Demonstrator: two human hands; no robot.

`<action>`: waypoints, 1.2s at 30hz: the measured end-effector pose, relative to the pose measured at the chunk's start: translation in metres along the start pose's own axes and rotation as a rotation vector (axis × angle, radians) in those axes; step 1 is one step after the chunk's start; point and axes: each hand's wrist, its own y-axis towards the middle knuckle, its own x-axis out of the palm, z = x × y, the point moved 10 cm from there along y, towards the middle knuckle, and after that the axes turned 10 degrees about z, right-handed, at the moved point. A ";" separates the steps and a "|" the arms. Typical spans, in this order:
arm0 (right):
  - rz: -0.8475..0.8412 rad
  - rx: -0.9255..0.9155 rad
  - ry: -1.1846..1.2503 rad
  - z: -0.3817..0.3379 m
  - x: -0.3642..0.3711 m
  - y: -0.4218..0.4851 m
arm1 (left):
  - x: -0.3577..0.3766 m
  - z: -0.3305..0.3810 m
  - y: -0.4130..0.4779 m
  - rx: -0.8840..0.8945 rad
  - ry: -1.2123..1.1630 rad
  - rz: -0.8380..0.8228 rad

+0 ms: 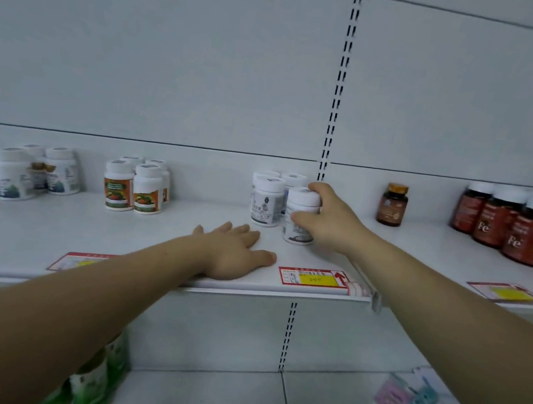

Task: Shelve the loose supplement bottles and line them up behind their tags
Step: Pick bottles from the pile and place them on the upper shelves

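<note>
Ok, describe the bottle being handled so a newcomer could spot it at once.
Follow the black slotted upright down to the shelf, where a cluster of white bottles stands. It is the front-right white bottle, the only one the right hand grips.

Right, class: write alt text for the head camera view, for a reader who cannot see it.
The person's right hand grips a white supplement bottle standing on a shelf, beside matching bottles and behind a red-and-yellow price tag. The left hand rests flat on the shelf. Other bottle groups stand along the back.
</note>
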 end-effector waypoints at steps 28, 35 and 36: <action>-0.009 -0.094 -0.329 -0.027 0.003 0.031 | -0.028 -0.016 -0.012 -0.034 -0.240 0.031; -0.090 -0.238 -0.414 -0.124 0.041 -0.002 | -0.078 -0.106 -0.076 -0.093 -0.166 0.140; -0.102 -0.258 -0.419 -0.141 0.054 -0.007 | -0.085 -0.125 -0.090 -0.102 -0.144 0.165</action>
